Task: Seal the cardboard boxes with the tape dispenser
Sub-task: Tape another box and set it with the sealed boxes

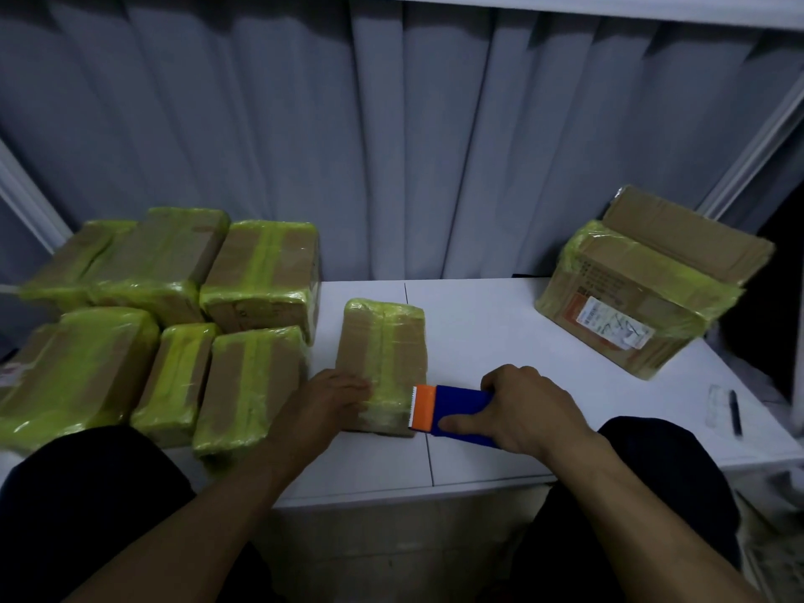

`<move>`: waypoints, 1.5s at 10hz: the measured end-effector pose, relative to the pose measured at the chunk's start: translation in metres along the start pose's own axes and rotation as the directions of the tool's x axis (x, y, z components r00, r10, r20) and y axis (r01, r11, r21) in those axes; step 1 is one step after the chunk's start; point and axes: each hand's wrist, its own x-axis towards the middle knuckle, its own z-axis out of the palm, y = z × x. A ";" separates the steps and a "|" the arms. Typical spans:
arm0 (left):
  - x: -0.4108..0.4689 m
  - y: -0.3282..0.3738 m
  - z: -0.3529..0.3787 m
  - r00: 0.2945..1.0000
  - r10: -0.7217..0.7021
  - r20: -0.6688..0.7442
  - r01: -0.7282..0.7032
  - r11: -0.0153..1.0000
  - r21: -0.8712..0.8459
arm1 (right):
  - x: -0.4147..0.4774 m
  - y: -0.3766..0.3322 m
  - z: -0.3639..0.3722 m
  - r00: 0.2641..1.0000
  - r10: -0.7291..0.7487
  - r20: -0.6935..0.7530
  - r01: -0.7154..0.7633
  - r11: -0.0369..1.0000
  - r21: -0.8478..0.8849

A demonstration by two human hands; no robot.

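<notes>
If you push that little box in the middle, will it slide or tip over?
It would probably slide, not tip: the small box lies flat and low on the smooth white table. Its shiny yellow-green tape likely makes it slippery, perhaps why the left hand rests on it. Being cardboard, it should feel stiff.
</notes>
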 end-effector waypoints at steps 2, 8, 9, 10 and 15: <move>-0.005 -0.004 -0.001 1.000 0.001 0.010 -0.001 1.000 -0.012 | 0.009 -0.004 0.008 1.000 -0.004 0.012 0.005 0.997 -0.077; 0.028 0.037 -0.003 0.941 -0.282 0.186 0.254 0.954 0.159 | 0.002 -0.007 0.015 0.999 -0.024 0.044 0.021 0.998 0.064; 0.020 0.028 -0.002 0.940 -0.250 0.231 0.253 0.967 0.014 | -0.004 -0.007 0.012 0.998 -0.034 0.055 0.029 0.995 0.093; 0.012 0.012 -0.003 0.966 -0.233 0.110 0.246 0.961 -0.125 | -0.008 0.005 0.004 0.998 0.009 0.068 -0.017 0.993 0.118; 0.015 0.029 0.011 0.950 -0.263 0.167 0.254 0.964 0.073 | 0.003 0.016 0.007 0.995 0.054 0.078 -0.059 0.997 0.059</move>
